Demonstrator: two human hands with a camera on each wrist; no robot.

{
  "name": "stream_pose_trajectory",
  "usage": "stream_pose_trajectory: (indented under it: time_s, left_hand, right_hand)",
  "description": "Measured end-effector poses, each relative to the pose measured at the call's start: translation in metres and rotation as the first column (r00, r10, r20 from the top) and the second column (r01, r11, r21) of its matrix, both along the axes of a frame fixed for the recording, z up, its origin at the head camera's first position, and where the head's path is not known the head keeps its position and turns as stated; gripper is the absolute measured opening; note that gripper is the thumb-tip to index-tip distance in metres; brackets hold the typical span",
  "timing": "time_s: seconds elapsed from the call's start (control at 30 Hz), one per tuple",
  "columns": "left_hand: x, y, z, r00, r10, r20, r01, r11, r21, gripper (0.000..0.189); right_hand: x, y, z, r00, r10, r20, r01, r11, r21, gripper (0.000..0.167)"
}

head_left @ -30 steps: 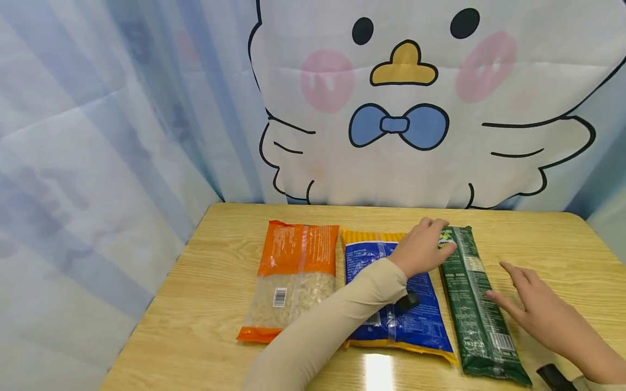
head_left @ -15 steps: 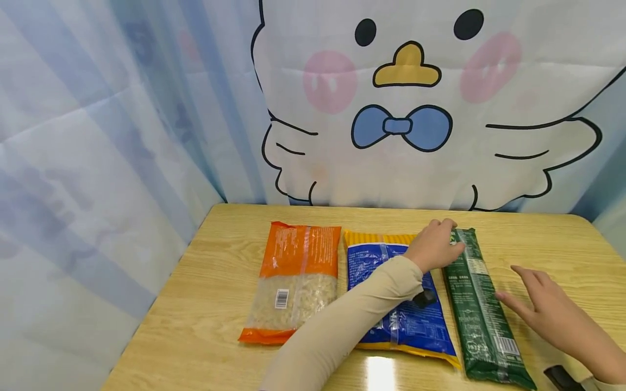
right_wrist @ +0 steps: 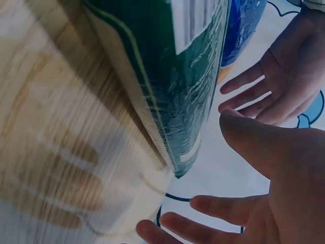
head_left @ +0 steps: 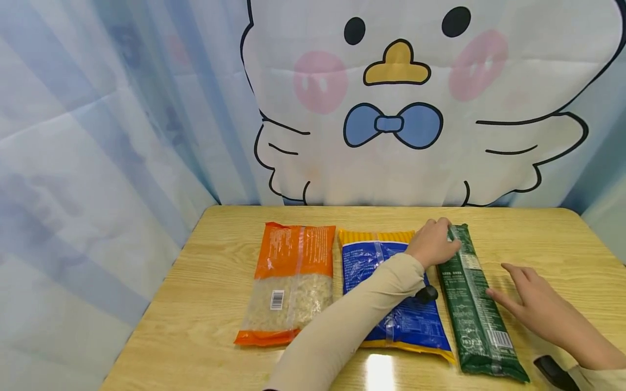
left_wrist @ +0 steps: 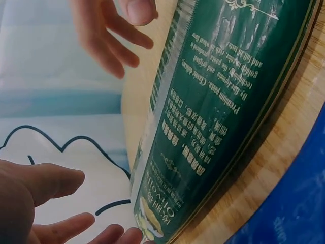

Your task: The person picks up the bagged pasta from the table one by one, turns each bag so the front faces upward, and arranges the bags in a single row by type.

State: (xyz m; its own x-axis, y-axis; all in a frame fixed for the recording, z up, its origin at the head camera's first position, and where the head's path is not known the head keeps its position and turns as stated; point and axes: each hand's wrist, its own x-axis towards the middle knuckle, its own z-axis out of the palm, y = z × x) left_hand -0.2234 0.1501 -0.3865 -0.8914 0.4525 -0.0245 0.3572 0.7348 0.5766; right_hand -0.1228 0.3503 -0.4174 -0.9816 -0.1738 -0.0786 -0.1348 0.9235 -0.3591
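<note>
A long green pack of spaghetti (head_left: 471, 304) lies lengthwise on the table, its back label and barcode facing up. My left hand (head_left: 432, 243) is over its far end, with the arm crossing above a blue and yellow bag (head_left: 411, 320). In the left wrist view the left hand (left_wrist: 56, 203) has thumb and fingers spread apart at the pack's printed end, holding nothing. To the right of the pack, my right hand (head_left: 543, 309) hovers with fingers extended and the thumb close to the pack's side. The right wrist view shows that hand's thumb (right_wrist: 254, 137) apart from its fingers.
Left of the blue bag lies an orange, partly clear bag (head_left: 298, 255) of pale flakes. All three packs lie side by side on a light wooden table (head_left: 195, 326). A curtain (head_left: 391, 174) with a cartoon bird hangs directly behind the far edge.
The left hand has shifted slightly right over the spaghetti pack's far end. The right hand keeps nearly the same pose beside the pack. The bags stay in place while the head view sways slightly.
</note>
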Motion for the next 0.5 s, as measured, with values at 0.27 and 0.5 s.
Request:
stream_pose_trajectory:
  time_s: [0.27,0.5]
  left_hand:
    - [-0.003,0.002,-0.004,0.998,0.038,0.056,-0.04,0.999,0.032,0.044]
    - [-0.005,-0.001,-0.011,0.999,0.009,0.045,-0.011,0.999,0.036,0.045]
  right_hand:
    - [-0.004,0.002,-0.006,1.0,0.005,0.015,-0.005,0.999,0.039,0.082]
    - [-0.004,0.005,-0.01,0.999,0.025,0.021,-0.025,0.999,0.036,0.075]
